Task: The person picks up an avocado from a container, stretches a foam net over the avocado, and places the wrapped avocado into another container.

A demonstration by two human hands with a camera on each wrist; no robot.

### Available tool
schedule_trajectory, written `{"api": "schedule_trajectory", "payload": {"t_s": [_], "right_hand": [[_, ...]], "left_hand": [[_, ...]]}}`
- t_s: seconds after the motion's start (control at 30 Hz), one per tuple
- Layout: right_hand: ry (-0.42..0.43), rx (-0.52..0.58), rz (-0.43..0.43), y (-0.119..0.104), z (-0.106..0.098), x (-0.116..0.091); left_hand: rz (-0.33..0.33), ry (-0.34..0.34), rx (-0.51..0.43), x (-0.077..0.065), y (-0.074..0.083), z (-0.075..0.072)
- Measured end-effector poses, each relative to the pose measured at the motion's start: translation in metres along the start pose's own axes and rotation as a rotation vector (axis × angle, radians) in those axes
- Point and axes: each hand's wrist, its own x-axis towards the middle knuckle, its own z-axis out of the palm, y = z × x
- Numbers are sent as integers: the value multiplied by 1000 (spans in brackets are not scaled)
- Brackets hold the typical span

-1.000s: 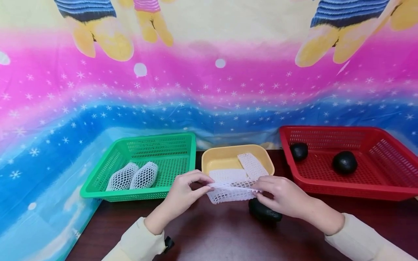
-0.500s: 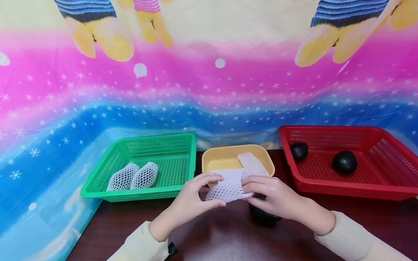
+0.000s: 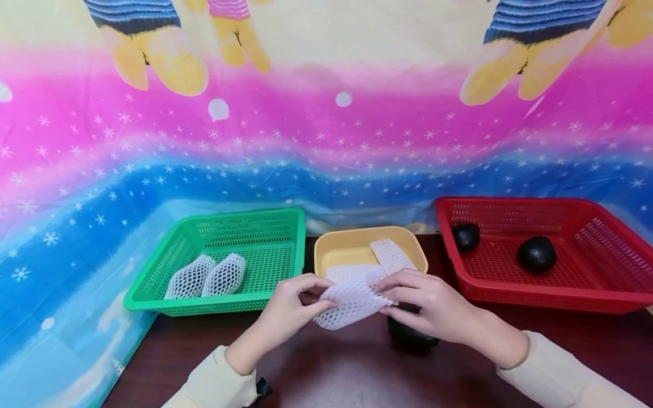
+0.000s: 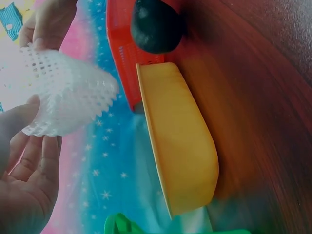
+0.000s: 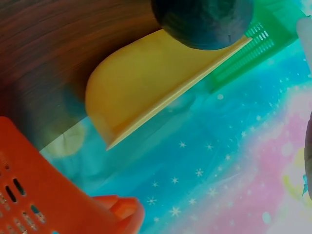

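Note:
A white foam fruit net [image 3: 349,303] is stretched between both hands above the table. My left hand [image 3: 291,309] pinches its left end between thumb and fingers; the left wrist view shows the thumb over the net [image 4: 73,95]. At the other end, my right hand [image 3: 433,303] grips the mesh with its fingertips. Below the right hand a dark avocado [image 3: 410,333] lies on the table, partly covered by that hand. The right wrist view shows this avocado [image 5: 207,19] at the top, with only a sliver of hand at its right edge.
A yellow tub [image 3: 331,249] holding foam nets [image 3: 393,258] stands behind the hands. On the left, a green basket [image 3: 265,215] contains two netted fruits [image 3: 224,276]. The red basket [image 3: 490,292] on the right holds two bare avocados [image 3: 537,254].
The net was held flat between the hands one second ago; now it is bunched and tilted, its left end lower. The left hand spread its fingers, then pinched the net again. The avocado stays put.

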Motion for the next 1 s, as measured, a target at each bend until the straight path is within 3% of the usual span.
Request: {"api": "schedule_trajectory", "payload": {"t_s": [0.1, 0.4, 0.73, 1.0], "right_hand": [[-10, -2, 21, 1, -1, -4], [-24, -25, -19, 6, -2, -9], [-158, 1, 89, 6, -8, -17], [-91, 11, 49, 10, -3, -15]], "left_hand": [[-17, 28, -21, 0, -1, -4], [-36, 51, -53, 1, -5, -10], [-26, 42, -23, -4, -9, -14], [-40, -2, -7, -6, -7, -6]]}}
